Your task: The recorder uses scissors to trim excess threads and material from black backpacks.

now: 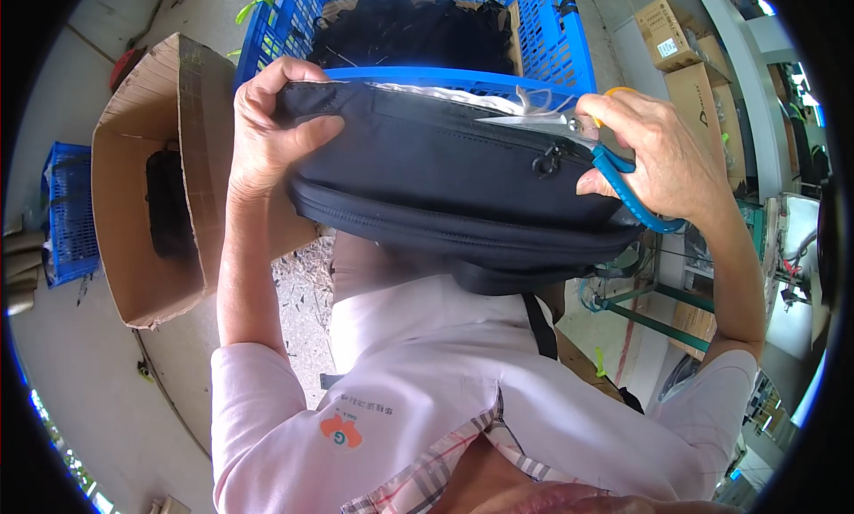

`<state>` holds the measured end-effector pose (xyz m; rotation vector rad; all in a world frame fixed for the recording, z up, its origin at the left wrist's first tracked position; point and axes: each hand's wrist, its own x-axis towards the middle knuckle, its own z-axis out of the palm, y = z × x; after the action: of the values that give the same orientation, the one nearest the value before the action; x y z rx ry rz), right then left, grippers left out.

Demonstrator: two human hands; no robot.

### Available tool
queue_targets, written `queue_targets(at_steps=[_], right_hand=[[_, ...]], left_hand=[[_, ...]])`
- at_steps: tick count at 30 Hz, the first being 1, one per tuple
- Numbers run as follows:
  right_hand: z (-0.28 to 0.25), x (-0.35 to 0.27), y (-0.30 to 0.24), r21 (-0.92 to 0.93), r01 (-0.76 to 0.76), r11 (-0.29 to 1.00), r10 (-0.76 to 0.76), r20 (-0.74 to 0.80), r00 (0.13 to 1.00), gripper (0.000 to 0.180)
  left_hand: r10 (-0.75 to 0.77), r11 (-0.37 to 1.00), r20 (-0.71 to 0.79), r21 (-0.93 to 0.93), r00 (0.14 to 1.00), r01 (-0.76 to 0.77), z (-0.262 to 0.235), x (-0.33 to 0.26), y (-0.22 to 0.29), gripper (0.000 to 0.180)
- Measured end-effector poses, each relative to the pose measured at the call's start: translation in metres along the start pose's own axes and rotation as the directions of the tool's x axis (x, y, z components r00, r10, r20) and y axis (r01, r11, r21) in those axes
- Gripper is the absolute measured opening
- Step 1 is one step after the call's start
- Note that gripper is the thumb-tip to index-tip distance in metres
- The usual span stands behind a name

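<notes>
A black zippered bag (445, 153) spans the space between my hands, above my lap. My left hand (276, 127) is closed on its left end, thumb on the near face and fingers behind the far edge. White lining (445, 96) shows along that far edge, with loose white threads (538, 102) near its right end. My right hand (654, 145) holds scissors with blue handles (614, 171) and a bit of orange by the fingers. The metal blades (529, 121) point left, lying over the bag's upper right edge. A zipper pull (549, 161) hangs just below the blades.
Beyond the bag stands a blue plastic crate (556, 38) filled with black trimmings (414, 33). An open cardboard box (133, 247) on the left has a black item (169, 202) inside. Another blue crate (71, 211) lies farther left. Cartons (667, 33) and a green metal frame (658, 314) are at right.
</notes>
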<state>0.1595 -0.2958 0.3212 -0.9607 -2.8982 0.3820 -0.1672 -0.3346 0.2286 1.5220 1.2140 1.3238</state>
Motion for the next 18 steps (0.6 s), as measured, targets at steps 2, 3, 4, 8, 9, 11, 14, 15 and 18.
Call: queue_targets(at_steps=[2, 3, 4, 8, 9, 11, 14, 15, 18], right_hand=[[0.003, 0.001, 0.001, 0.039, 0.013, 0.999, -0.013, 0.01, 1.0, 0.044], [0.005, 0.0, 0.003, 0.025, 0.013, 1.0, -0.013, 0.004, 1.0, 0.043], [0.007, -0.001, 0.004, 0.011, 0.013, 1.0, -0.013, -0.001, 1.0, 0.043], [0.008, -0.002, 0.003, -0.017, -0.002, 1.0, 0.002, 0.007, 1.0, 0.042], [0.005, -0.001, 0.001, 0.008, -0.022, 1.0, 0.021, 0.026, 0.999, 0.042], [0.005, 0.003, -0.002, 0.032, -0.043, 0.999, 0.042, 0.045, 0.998, 0.043], [0.009, 0.011, -0.006, 0.054, 0.077, 0.996, -0.071, -0.106, 0.992, 0.043], [0.01, 0.013, -0.005, 0.056, 0.087, 0.995, -0.081, -0.098, 0.992, 0.043], [0.011, 0.014, -0.004, 0.068, 0.102, 0.992, -0.097, -0.071, 0.993, 0.042]], left_hand=[[-0.009, 1.0, -0.012, 0.01, 1.0, 0.009, 0.001, -0.001, 0.002, 0.031], [-0.016, 1.0, -0.021, 0.019, 1.0, 0.017, 0.0, -0.002, 0.002, 0.031], [-0.017, 1.0, -0.024, 0.02, 1.0, 0.017, 0.0, -0.002, 0.002, 0.031], [0.02, 1.0, -0.019, 0.016, 1.0, -0.02, 0.001, -0.004, 0.003, 0.03], [0.026, 1.0, -0.021, 0.008, 0.999, -0.026, 0.001, -0.004, 0.003, 0.029], [0.057, 0.998, -0.01, 0.026, 0.998, -0.056, 0.001, -0.003, 0.003, 0.029], [0.092, 0.995, 0.001, 0.031, 0.996, -0.092, 0.004, -0.003, 0.006, 0.029], [0.097, 0.995, -0.003, 0.022, 0.995, -0.097, 0.005, -0.003, 0.007, 0.029], [0.032, 0.998, 0.051, 0.055, 0.998, -0.035, -0.002, -0.006, 0.002, 0.037]])
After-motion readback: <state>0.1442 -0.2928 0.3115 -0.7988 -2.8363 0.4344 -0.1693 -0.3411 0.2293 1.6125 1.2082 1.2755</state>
